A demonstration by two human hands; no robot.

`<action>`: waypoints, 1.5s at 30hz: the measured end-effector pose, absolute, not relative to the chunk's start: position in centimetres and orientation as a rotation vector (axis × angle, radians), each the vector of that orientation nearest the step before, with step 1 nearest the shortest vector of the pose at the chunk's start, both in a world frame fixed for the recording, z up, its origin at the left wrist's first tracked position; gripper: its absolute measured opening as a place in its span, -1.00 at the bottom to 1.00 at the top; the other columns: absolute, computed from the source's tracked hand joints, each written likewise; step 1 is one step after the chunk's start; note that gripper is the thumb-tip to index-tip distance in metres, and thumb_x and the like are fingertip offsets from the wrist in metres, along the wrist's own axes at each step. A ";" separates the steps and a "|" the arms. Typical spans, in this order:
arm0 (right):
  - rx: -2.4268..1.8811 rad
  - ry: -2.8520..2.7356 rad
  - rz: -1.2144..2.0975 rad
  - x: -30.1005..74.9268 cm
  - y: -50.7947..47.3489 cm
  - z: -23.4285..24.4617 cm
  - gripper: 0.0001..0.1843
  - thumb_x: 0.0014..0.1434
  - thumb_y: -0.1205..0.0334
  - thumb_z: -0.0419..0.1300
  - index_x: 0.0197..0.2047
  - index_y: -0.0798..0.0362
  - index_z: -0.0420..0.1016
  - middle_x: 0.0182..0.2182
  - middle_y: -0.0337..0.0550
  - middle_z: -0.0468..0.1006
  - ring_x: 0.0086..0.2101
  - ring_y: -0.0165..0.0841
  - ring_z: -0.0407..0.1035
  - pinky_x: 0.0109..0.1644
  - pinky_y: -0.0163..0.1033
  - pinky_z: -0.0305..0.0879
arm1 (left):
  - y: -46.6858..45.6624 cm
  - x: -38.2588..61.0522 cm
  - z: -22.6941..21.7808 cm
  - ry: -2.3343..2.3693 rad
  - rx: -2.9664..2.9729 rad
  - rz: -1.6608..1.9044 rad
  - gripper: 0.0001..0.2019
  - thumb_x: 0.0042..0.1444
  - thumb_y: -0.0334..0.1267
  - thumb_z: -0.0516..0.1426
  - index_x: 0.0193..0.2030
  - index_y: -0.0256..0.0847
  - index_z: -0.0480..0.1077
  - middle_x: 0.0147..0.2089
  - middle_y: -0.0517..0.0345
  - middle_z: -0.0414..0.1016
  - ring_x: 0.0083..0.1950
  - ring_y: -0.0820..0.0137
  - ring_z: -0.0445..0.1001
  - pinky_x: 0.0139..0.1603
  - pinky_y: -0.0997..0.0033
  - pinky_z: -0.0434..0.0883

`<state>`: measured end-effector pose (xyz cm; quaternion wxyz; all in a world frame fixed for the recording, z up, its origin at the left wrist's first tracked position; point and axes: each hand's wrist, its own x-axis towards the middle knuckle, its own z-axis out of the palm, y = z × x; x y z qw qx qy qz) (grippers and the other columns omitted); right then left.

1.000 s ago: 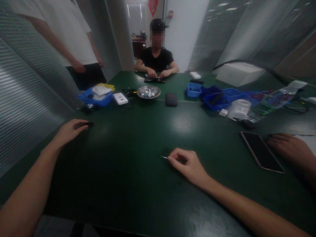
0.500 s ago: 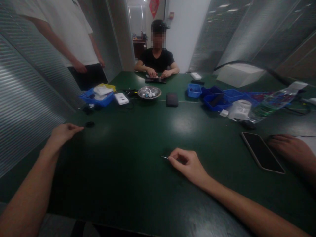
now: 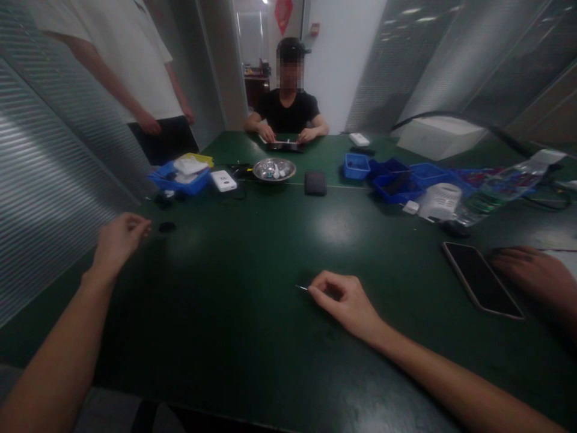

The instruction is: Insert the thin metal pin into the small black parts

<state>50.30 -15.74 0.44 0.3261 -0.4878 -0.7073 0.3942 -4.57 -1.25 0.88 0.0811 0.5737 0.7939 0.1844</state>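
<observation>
My right hand (image 3: 345, 300) rests on the green table (image 3: 216, 337), its thumb and forefinger pinched on a thin metal needle-like piece (image 3: 302, 288). The bright tip of that piece points left. At the left side my left hand (image 3: 121, 237) is raised with its fingertips pressed together; I cannot make out whether anything small is between them. Just to the right of those fingertips lies a small black round thing (image 3: 167, 227), apart from the hand.
A phone (image 3: 484, 279) lies at the right beside another person's hand (image 3: 532, 270). Further back are a metal bowl (image 3: 274, 179), a black square thing (image 3: 315, 183), a white device (image 3: 223, 180), blue trays (image 3: 396, 189) and a plastic bottle (image 3: 509, 186). A person sits opposite; another stands left.
My left hand has lifted slightly and its fingers have curled in, drawing back a little from the black round thing. My right hand keeps its pinch in place.
</observation>
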 end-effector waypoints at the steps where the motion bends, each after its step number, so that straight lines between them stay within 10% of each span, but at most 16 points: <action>1: -1.280 -1.854 1.033 50.3 -15.7 0.5 -0.76 0.35 0.10 0.21 -0.29 0.06 0.57 -0.42 -0.21 0.57 -0.41 -0.36 0.42 -0.32 -0.27 0.30 | -1.4 -4.0 1.1 2.360 1.681 0.622 -0.58 0.29 0.00 0.15 0.09 -0.30 0.45 -0.12 -0.01 0.62 -0.18 0.30 0.57 -0.24 0.47 0.40; 7: -1.278 -1.846 1.056 50.2 -15.7 0.5 -0.75 0.35 0.09 0.22 -0.27 0.06 0.58 -0.39 -0.19 0.59 -0.41 -0.36 0.42 -0.32 -0.27 0.30 | -1.5 -2.5 1.8 2.208 1.582 0.762 -0.66 0.26 -0.23 0.20 0.11 -0.33 0.48 -0.11 0.02 0.65 -0.21 0.38 0.61 -0.19 0.51 0.46; 45: -1.275 -1.868 1.054 50.1 -15.7 0.7 -0.74 0.35 0.08 0.21 -0.29 0.06 0.58 -0.42 -0.19 0.58 -0.43 -0.37 0.41 -0.34 -0.28 0.31 | -0.3 -3.3 -0.6 2.221 1.612 0.753 -0.54 0.17 -0.01 0.27 0.16 -0.16 0.56 -0.01 0.14 0.62 -0.15 0.31 0.49 -0.19 0.45 0.33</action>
